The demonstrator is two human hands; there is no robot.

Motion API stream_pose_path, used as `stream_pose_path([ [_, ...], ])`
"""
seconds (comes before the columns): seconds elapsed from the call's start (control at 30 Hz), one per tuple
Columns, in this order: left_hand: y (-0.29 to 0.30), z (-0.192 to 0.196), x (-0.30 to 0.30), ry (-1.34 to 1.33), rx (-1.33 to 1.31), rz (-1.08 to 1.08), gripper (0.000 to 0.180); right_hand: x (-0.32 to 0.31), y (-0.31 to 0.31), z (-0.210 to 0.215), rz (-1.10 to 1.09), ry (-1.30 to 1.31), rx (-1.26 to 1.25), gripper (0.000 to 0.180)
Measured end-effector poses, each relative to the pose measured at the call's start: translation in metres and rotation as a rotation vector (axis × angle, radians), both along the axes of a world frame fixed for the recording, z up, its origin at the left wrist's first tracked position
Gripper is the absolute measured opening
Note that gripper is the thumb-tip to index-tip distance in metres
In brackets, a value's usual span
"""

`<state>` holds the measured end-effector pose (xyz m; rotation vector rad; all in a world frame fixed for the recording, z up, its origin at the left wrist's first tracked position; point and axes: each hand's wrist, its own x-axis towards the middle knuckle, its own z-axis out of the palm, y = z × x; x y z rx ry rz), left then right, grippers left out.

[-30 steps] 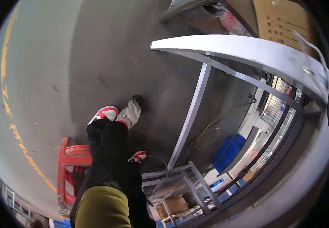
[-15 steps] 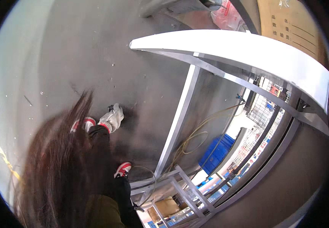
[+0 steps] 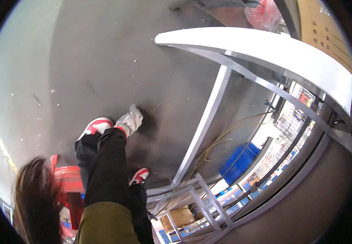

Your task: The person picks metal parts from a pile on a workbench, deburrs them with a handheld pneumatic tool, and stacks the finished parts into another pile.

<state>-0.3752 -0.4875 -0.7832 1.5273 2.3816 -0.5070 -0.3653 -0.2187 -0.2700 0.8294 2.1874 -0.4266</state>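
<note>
My left hand (image 3: 130, 119), in a pale grey work glove with a red cuff, hangs low over the dark floor beside the toe of one red-and-white shoe (image 3: 98, 125). Its fingers look bent and pressed together; whatever lies in them, if anything, is hidden. A black lower sleeve (image 3: 110, 162) runs up to the olive cloth (image 3: 107, 221) at my upper arm. My other shoe (image 3: 139, 176) shows farther right. My right hand is out of sight.
A white-edged table (image 3: 257, 42) on metal legs (image 3: 202, 126) stands at the right. Beneath it are a looped hose (image 3: 214, 142) and a blue crate (image 3: 239, 162). A red stool (image 3: 68, 179) is at lower left, partly behind hair. A cardboard box (image 3: 326, 32) sits at upper right.
The view has shifted, moving the table and floor slightly rightward in the picture. Hair has swung left, uncovering the red stool, my legs and the sleeve. The gloved hand stays low near the shoe.
</note>
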Motion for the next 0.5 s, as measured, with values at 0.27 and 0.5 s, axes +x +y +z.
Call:
stream_pose_path([
  [0.27,-0.063,0.172,-0.024,-0.8,0.488,1.709,0.05,0.003,-0.018,0.036,-0.099,0.108,-0.134,0.099],
  [0.5,-0.14,0.365,-0.013,-0.259,1.285,1.861,0.065,0.057,-0.052,0.159,-0.274,0.545,-0.126,0.1],
])
